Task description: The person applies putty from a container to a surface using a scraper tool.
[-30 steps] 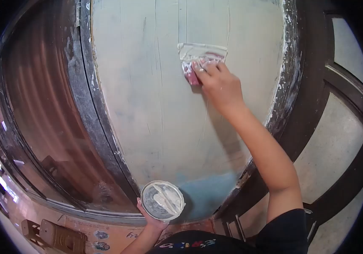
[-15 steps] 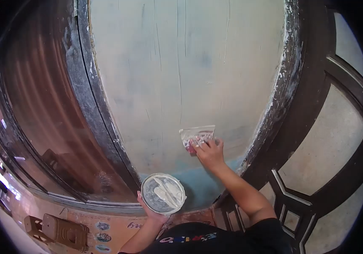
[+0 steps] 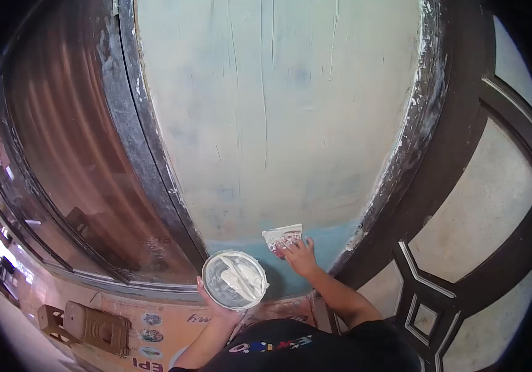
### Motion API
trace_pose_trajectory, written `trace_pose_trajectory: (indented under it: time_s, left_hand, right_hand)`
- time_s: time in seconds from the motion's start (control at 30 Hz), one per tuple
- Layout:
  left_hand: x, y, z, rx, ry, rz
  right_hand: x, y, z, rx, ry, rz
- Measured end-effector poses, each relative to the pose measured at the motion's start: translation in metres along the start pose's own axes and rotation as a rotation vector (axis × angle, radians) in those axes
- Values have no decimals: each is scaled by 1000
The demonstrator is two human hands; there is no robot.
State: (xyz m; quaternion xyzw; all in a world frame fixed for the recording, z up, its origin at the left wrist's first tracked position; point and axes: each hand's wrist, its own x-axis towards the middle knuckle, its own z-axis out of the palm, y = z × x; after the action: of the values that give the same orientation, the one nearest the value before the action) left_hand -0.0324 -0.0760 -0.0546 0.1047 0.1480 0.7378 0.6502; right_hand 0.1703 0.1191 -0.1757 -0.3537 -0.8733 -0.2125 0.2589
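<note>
Fingers of the right hand [image 3: 301, 257] are closed on a flat, putty-smeared scraper [image 3: 283, 237] pressed low on the pale plastered wall [image 3: 278, 124]. It is judged light, stiff and slippery, and best gripped at its reddish handle. A round putty tub [image 3: 235, 280] is cupped by the left hand [image 3: 213, 307].

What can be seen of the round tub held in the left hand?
The round tub is shallow, open, of clear-looking plastic, smeared inside with thick white paste. It tilts its mouth toward the camera, low before the blue strip of the wall. The left hand cups it from beneath, fingers at its left rim. The scraper in the right hand is apart from it.
</note>
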Motion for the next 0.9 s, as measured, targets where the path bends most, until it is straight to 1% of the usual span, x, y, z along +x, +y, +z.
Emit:
trace_pose_trajectory:
  time_s: [0.13,0.23,0.3,0.33,0.4,0.43,0.5,0.53,0.57,0.63,0.67,0.7,0.77,0.83,0.9]
  left_hand:
    - [-6,-1,-3,39,-1,43]
    - [-9,0,-9,-9,0,52]
    - [-11,2,-6,-24,-27,62]
    - [-11,2,-7,-25,-19,62]
    - [-9,2,-13,-6,19,70]
    - [-9,1,-15,-7,27,69]
    - [-8,2,-16,-53,9,59]
    - [-8,1,-15,-7,-10,58]
    - [-8,1,-12,-7,-5,56]
    - [-7,0,-5,-31,-10,58]
    - [-6,0,-4,-71,-86,23]
    - [-5,-1,-3,-72,-82,22]
    - [-3,-2,5,-44,-78,29]
    - [-2,-3,15,-16,-41,31]
    - [1,-3,22,-21,-34,28]
  right_hand:
    - [-4,-6,-15,119,-31,20]
    - [-4,-7,-40,165,-21,19]
    - [3,-5,-52,389,-145,152]
    - [6,-6,-52,394,-151,152]
    - [13,-8,-51,713,41,479]
    - [22,-9,-68,716,33,482]
    - [38,-6,-100,1076,15,699]
    - [37,2,-94,1162,15,641]
    - [40,2,-99,1162,12,644]
    - [50,-2,-124,1459,85,720]
    - [54,-3,-134,1533,89,736]
    - [58,-3,-137,1533,86,739]
    - [64,-5,-140,1659,194,686]
    - [73,-9,-152,1708,178,679]
    - [81,-14,-158,1749,304,606]
